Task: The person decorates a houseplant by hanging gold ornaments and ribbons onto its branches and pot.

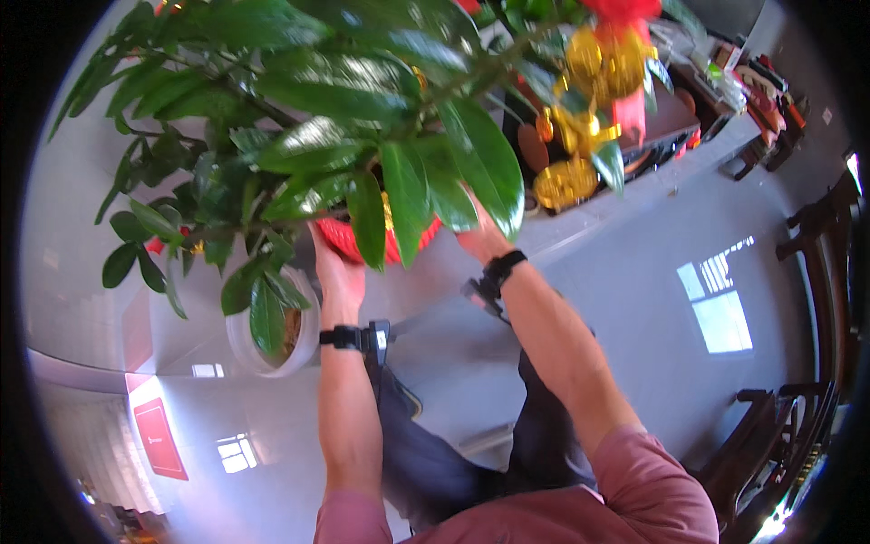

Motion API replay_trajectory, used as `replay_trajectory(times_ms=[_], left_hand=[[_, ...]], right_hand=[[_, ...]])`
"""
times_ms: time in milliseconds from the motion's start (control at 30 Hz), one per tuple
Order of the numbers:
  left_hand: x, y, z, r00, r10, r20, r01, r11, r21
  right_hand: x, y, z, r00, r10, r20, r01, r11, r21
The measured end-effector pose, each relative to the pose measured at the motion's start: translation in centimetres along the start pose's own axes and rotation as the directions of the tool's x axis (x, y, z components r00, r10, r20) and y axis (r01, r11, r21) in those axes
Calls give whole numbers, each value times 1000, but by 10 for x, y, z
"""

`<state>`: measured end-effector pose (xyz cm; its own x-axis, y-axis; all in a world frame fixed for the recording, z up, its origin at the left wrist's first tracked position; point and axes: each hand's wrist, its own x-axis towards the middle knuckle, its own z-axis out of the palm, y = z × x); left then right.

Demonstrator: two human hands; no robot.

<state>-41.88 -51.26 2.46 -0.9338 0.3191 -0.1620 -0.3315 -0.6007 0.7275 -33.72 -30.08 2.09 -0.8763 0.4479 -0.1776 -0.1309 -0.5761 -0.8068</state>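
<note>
My left hand [342, 275] grips the left side of a red flowerpot [336, 241]; its fingers are partly hidden. On the pot's right side is my right hand [484, 238], partly covered by a leaf, its fingertips out of sight. Both wrists carry black straps with small devices. Above the pot spreads a leafy green potted plant [319, 88] with broad glossy leaves. Gold coin-shaped ornaments [565, 183] and a red decoration [622, 10] hang among its stems at the upper right.
Below the leaves on the left stands a white round pot [309, 326] holding brown matter. A low table [720, 146] bearing a dark tray and assorted items runs along the upper right. Dark wooden furniture [747, 449] lines the right edge. A red mat or sign [160, 438] lies lower left.
</note>
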Motion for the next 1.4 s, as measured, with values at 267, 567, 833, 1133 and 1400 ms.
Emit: replay_trajectory(times_ms=[267,567,833,1133,1400], left_hand=[[-31,-2,13,997,-27,69,25,999,29],[-68,-19,-5,987,43,157,-62,991,115],[-67,-23,-16,994,67,91,-66,998,-8],[-75,-10,16,995,-5,99,1,999,39],[-77,-8,11,995,-7,97,0,998,70]], right_hand=[[4,34,-36,982,55,181,-76,991,112],[-26,27,-50,963,31,268,32,973,-229],[-29,11,-50,758,-429,491,578,93,-811],[-70,-5,7,712,-652,263,623,411,-666],[-58,-29,-5,908,-297,295,419,666,-617]])
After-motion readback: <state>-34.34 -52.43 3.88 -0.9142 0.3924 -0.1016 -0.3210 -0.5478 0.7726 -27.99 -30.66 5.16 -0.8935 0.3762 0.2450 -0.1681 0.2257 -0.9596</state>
